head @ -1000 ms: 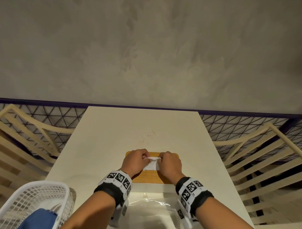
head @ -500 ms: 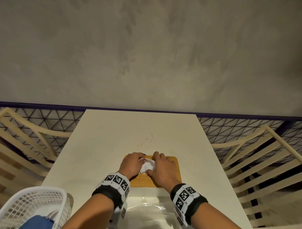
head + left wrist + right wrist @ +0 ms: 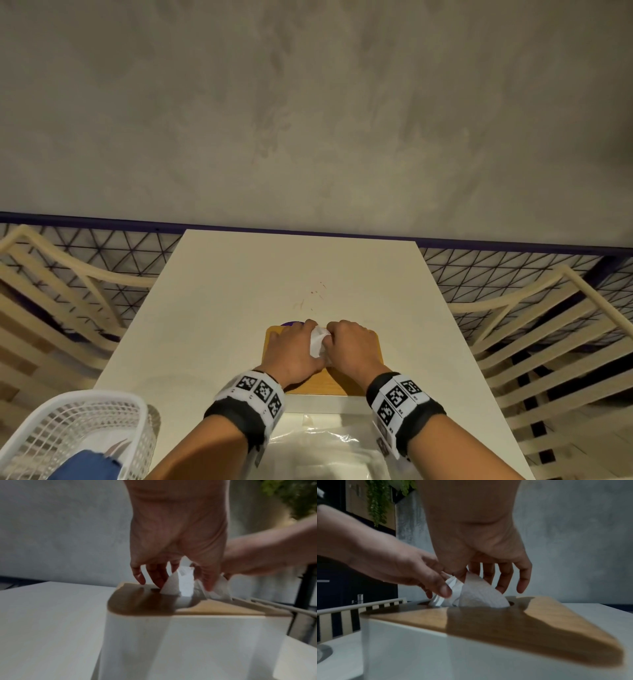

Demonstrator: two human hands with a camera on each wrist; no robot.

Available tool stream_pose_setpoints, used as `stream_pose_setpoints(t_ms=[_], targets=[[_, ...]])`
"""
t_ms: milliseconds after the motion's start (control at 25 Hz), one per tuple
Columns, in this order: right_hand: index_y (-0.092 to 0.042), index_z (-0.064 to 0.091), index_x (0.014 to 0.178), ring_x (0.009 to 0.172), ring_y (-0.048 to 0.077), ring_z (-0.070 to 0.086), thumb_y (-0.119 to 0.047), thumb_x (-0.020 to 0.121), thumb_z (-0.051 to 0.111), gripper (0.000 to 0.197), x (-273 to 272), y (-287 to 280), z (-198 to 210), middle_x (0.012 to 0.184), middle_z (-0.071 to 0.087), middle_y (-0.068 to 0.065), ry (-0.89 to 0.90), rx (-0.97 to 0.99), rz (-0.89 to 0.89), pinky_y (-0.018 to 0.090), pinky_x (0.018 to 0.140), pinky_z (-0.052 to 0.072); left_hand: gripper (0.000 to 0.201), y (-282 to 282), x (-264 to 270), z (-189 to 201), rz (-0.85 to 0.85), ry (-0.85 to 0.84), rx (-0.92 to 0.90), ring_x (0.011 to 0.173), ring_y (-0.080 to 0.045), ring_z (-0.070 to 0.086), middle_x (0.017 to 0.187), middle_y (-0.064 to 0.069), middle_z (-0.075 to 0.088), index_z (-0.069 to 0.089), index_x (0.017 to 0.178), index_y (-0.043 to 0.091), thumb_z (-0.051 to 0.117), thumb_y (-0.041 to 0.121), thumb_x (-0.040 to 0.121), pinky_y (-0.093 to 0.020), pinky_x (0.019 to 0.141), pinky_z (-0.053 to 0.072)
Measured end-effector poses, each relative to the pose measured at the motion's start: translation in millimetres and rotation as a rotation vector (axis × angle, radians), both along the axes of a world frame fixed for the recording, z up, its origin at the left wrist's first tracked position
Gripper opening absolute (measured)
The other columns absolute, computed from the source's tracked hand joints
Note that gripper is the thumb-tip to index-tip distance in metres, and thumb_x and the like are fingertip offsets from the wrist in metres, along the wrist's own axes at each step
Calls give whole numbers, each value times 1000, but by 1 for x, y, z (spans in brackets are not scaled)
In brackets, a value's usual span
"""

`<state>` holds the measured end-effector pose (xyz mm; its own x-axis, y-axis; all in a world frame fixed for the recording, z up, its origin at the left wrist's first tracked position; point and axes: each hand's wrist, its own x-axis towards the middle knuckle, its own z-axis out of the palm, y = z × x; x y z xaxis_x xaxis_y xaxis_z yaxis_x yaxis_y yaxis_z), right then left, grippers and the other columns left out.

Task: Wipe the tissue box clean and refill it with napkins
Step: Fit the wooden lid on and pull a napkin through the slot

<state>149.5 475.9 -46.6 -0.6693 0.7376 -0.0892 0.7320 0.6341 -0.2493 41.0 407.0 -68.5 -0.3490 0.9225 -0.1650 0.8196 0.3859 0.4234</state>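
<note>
Overhead, I see the box [image 3: 356, 377] on the desk [image 3: 222, 308] near its front edge, both hands over its wooden lid; my left hand [image 3: 294, 353] and right hand [image 3: 352, 349] meet at a white napkin [image 3: 317, 341]. A basket [image 3: 68, 435] sits front-left. From the left wrist, fingers [image 3: 154, 574] and thumb pinch the napkin above the slot. From the right wrist, the thumb presses the napkin, other fingers [image 3: 505, 577] spread loosely.
</note>
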Motion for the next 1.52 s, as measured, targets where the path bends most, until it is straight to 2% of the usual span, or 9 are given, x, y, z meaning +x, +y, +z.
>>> stream_pose_setpoints(t_ms=[240,440,720,840,1000,1160,1280,1400,1520], targets=[[-15,47,116,98,29,60,-23,96,38,23,2,-5,0,109,63,8,-49,124,56,35,70,34,41,2,11,-5,-1,209,102,112,-24,53,121,-5,59,45,123,17,44,9,83,-35,89,40],[-18,34,132,103,31,54,-31,90,51,47,14,-7,-7,119,56,8,-117,148,150,38,77,43,32,4,0,-7,9,133,89,108,-26,53,117,-7,62,47,120,16,38,12,89,-35,85,38],[-7,61,93,86,30,60,-11,91,44,18,24,16,-16,96,69,12,111,-35,-21,28,60,34,38,3,0,-11,-51,97,52,115,-25,45,124,-3,54,43,123,19,47,20,85,-37,95,33],[-8,64,97,77,22,56,-5,92,40,25,32,28,-18,93,69,9,196,-190,-11,25,57,37,31,-1,-11,-5,-39,22,109,102,-26,52,108,-5,60,53,107,15,42,3,80,-31,84,35],[-16,57,93,67,14,51,4,88,45,24,42,43,-9,75,57,-4,441,-471,-132,18,56,37,22,-7,-26,2,31,-211,140,73,-18,51,88,-3,59,60,97,13,44,6,83,-22,57,34],[-17,52,73,75,21,54,-5,76,37,19,49,17,-7,86,59,3,549,-100,91,29,63,43,26,-9,-21,5,-48,-56,90,94,-21,55,106,-3,61,57,108,18,55,22,82,-27,74,40],[-16,54,95,84,22,52,-27,74,45,26,37,-9,-12,100,56,2,235,190,212,35,70,46,30,0,-7,3,-74,98,102,105,-23,52,113,-3,60,54,114,19,52,29,85,-34,86,39],[-20,44,120,96,27,54,-33,75,61,49,11,-14,-12,113,55,3,29,225,50,40,79,44,24,12,3,8,-40,48,149,98,-26,58,105,-7,66,58,105,15,43,23,89,-33,77,40],[-17,53,112,90,30,60,-23,78,60,35,-8,-14,-14,102,65,6,75,244,-35,42,75,45,23,14,6,11,-61,99,114,91,-28,61,99,-10,66,59,100,10,40,19,91,-30,68,37]])
